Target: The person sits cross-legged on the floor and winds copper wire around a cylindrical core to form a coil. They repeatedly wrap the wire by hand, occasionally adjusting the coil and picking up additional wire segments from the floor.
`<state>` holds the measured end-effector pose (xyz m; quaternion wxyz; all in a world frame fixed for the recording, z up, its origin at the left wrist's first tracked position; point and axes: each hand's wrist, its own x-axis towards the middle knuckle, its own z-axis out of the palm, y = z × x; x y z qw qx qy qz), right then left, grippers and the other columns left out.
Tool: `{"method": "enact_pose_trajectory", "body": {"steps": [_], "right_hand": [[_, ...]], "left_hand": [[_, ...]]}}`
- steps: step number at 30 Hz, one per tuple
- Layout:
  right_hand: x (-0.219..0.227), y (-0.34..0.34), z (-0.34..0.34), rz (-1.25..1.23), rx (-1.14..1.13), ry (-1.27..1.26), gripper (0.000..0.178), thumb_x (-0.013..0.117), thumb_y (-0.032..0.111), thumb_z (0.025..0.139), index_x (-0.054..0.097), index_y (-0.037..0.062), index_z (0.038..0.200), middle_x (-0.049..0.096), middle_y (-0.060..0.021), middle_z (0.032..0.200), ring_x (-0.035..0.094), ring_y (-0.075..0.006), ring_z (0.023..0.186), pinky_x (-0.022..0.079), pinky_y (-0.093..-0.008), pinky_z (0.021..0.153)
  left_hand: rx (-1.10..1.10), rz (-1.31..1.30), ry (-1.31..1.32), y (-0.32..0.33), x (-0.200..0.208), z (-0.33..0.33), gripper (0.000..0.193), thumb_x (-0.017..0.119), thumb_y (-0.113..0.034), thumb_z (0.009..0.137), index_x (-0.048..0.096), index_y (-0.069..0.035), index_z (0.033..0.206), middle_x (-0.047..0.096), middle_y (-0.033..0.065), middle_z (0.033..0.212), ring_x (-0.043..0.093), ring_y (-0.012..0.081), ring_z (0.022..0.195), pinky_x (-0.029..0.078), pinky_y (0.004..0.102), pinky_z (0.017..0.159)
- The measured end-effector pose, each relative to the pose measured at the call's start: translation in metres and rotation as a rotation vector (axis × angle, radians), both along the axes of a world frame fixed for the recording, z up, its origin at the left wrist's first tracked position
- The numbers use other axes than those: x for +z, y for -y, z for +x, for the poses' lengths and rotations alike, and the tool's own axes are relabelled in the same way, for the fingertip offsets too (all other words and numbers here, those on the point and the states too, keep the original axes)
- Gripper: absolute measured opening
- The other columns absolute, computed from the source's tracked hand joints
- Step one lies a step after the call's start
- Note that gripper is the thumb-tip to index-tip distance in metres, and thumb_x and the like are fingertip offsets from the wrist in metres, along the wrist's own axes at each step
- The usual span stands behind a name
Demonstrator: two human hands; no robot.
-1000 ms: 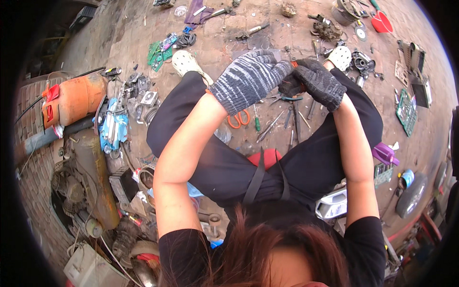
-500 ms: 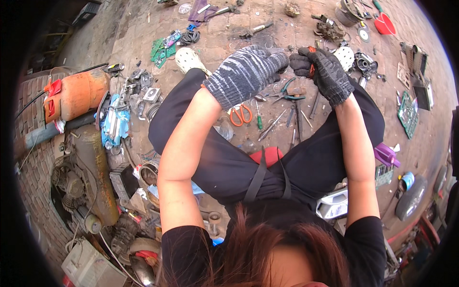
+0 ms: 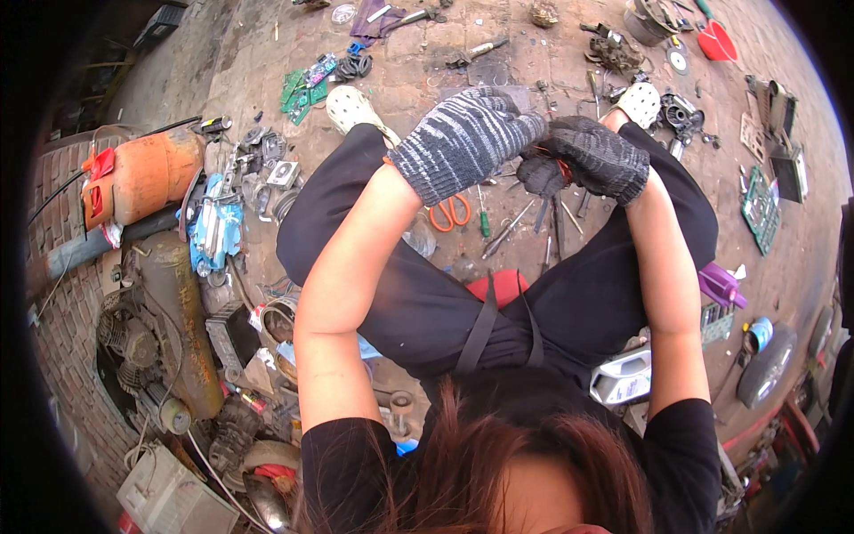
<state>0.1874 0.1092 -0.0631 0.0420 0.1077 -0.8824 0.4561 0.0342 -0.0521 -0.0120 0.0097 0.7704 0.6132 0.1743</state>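
Note:
Both my hands wear dark knitted work gloves and meet over the middle of the ground, between my knees. My left hand (image 3: 467, 142), in a grey-striped glove, is closed with its fingertips hidden against the right one. My right hand (image 3: 596, 160) curls inward, fingers bent down, with a bit of orange showing among them. Whatever lies between the two hands is too hidden to name. Nearer to me, below the hands, lie orange-handled scissors (image 3: 450, 214), a green-handled screwdriver (image 3: 484, 224) and a thin metal tool (image 3: 509, 230).
Green circuit boards (image 3: 304, 89) and metal parts surround my feet. On the left are an orange gas cylinder (image 3: 147, 176) and heaped machine parts. A red scoop (image 3: 717, 41), a larger circuit board (image 3: 761, 212), a purple plastic piece (image 3: 721, 285) and a white jug (image 3: 623, 378) lie right.
My right hand has turned, its fingers now pointing down toward me, and has come closer to the left one. My left hand has shifted slightly right. The blue-handled pliers are now covered.

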Motion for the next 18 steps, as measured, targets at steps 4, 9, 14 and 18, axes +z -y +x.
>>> {"method": "enact_pose_trajectory", "body": {"steps": [4, 9, 14, 18], "right_hand": [[-0.001, -0.004, 0.003, 0.064, 0.092, -0.141, 0.032, 0.055, 0.001, 0.075, 0.057, 0.0044, 0.106, 0.06, -0.0159, 0.098, 0.059, -0.0314, 0.087, 0.048, -0.0357, 0.077], [0.0, -0.001, 0.004, -0.152, 0.11, -0.001, 0.035, 0.052, -0.002, 0.076, 0.054, 0.0051, 0.11, 0.059, -0.0148, 0.1, 0.059, -0.0317, 0.089, 0.048, -0.0364, 0.077], [-0.011, -0.006, 0.007, 0.226, 0.122, -0.229, 0.036, 0.056, -0.001, 0.072, 0.054, 0.004, 0.108, 0.058, -0.016, 0.102, 0.057, -0.033, 0.091, 0.048, -0.0381, 0.078], [-0.012, -0.006, 0.008, 0.165, 0.125, -0.173, 0.038, 0.059, -0.001, 0.069, 0.053, 0.0032, 0.106, 0.057, -0.0176, 0.102, 0.057, -0.0348, 0.092, 0.047, -0.0395, 0.08]], "left_hand": [[-0.01, -0.063, -0.027, 0.0, -0.003, -0.002, 0.024, 0.054, -0.011, 0.074, 0.059, -0.012, 0.097, 0.059, 0.0092, 0.086, 0.058, 0.025, 0.086, 0.045, 0.0364, 0.075], [-0.007, -0.099, -0.101, -0.001, 0.0, -0.002, 0.021, 0.052, -0.014, 0.074, 0.062, -0.014, 0.093, 0.059, 0.0072, 0.084, 0.057, 0.023, 0.086, 0.045, 0.035, 0.076], [-0.042, -0.053, -0.171, -0.003, -0.002, 0.002, 0.021, 0.052, -0.017, 0.074, 0.063, -0.016, 0.092, 0.061, 0.004, 0.085, 0.057, 0.0207, 0.089, 0.044, 0.0329, 0.082], [-0.05, 0.079, -0.186, -0.003, -0.001, 0.005, 0.02, 0.052, -0.018, 0.072, 0.064, -0.015, 0.088, 0.061, 0.0018, 0.082, 0.058, 0.0191, 0.09, 0.043, 0.0328, 0.089]]}}
